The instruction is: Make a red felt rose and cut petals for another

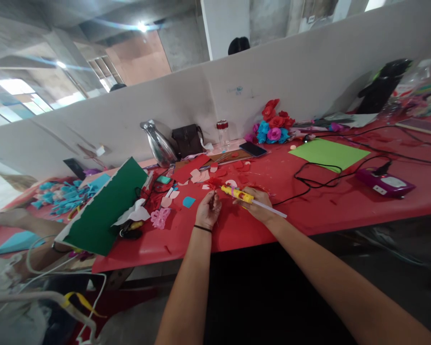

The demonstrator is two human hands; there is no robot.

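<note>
Glue gun meets red petals!

Here at the front of the red-covered table [309, 211], the small red paper flower [214, 183] is pinched in the left hand's [208, 209] fingertips, and the yellow plastic glue gun [238, 194] points right at it, wrapped in the right hand [259, 203], a whitish glue stick [271, 209] poking out behind! Just beyond lie scattered red and pink paper pieces [200, 176]; left of them, a pink lacy shape [160, 218] and a green board [109, 211], tilted. Farther back, a silver metal flask [160, 143] stands near the partition, with a red, blue and pink flower bunch [273, 125] to its right!
</note>
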